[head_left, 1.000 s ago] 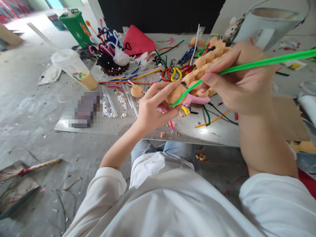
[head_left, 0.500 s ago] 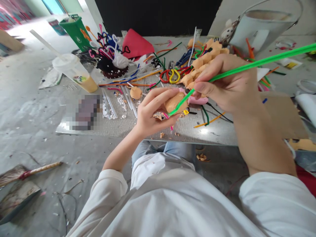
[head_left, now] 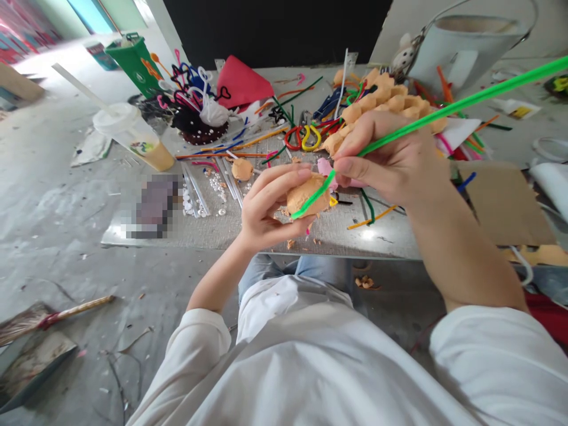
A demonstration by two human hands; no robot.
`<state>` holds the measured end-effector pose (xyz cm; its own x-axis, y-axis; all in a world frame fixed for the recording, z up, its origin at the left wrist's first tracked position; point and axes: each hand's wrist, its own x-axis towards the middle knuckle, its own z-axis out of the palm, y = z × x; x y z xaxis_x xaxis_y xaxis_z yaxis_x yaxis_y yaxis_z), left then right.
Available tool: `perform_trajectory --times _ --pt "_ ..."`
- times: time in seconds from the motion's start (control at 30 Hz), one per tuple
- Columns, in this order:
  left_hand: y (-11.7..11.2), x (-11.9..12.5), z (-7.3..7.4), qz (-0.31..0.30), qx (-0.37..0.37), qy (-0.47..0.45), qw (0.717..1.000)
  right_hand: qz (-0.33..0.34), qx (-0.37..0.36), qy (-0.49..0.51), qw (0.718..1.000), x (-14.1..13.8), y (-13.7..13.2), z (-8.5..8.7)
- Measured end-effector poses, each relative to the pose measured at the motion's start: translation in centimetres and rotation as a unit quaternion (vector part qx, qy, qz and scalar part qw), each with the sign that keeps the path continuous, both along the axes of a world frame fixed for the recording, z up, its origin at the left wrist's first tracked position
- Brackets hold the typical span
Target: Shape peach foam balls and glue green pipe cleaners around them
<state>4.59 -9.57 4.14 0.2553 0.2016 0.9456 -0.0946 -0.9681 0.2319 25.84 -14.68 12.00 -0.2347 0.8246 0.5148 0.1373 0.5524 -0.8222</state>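
Observation:
My left hand (head_left: 273, 210) is closed around a rounded, tan egg carton cup (head_left: 306, 192) with ragged edges, above the front of the table. Between the thumb and fingers of my right hand (head_left: 388, 157) is a long bright-green pipe cleaner (head_left: 426, 121), which looks doubled. Its lower end crosses the front of the cup down to its lower left edge. Whether that tip is fixed there or just resting, I cannot tell. Behind my hands lies a pink glue gun (head_left: 326, 168), partly covered by my right hand.
A tan egg carton (head_left: 377, 97) and red-and-yellow-handled scissors (head_left: 310, 137) lie at the back. A drink cup (head_left: 133, 136) with a straw stands left, near a blurred-out phone-like object (head_left: 155, 204), white beads and glue sticks (head_left: 195, 186). Cardboard (head_left: 501, 204) lies right, a metal bucket (head_left: 461, 53) behind it.
Both hands have shifted slightly left, with the cup tilted a little differently. The green pipe cleaner's lower end has moved left and down along the cup.

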Motion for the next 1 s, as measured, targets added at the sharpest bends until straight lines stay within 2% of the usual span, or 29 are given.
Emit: perform_trajectory --times 0.17,0.4,0.57,0.73,0.8,0.93,1.0 --pt "0.6 0.3 0.2 -0.07 0.054 -0.046 0.995 0.027 -0.006 0.03 0.999 -0.8 0.0 -0.3" --pt "0.7 0.8 0.1 -0.142 0.056 -0.08 0.985 0.062 0.011 0.028 0.998 -1.5 0.0 -0.6" --pt "0.6 0.6 -0.5 -0.125 0.048 -0.068 0.989 0.079 0.009 0.041 0.996 -1.9 -0.4 -0.3" --pt "-0.2 0.5 -1.2 -0.132 -0.008 -0.078 0.988 0.059 -0.017 0.023 0.998 -2.2 -0.8 0.0" --pt "-0.5 0.5 -1.3 -0.13 -0.02 -0.085 0.988 0.064 -0.044 0.027 0.997 -2.3 -0.9 0.1" --pt "-1.0 0.6 -1.2 -0.076 -0.039 -0.088 0.992 0.106 -0.13 0.053 0.984 -2.7 -1.2 0.0" --pt "-1.1 0.7 -1.1 -0.066 -0.042 -0.086 0.993 0.106 -0.154 0.073 0.98 -3.0 -1.3 -0.1"
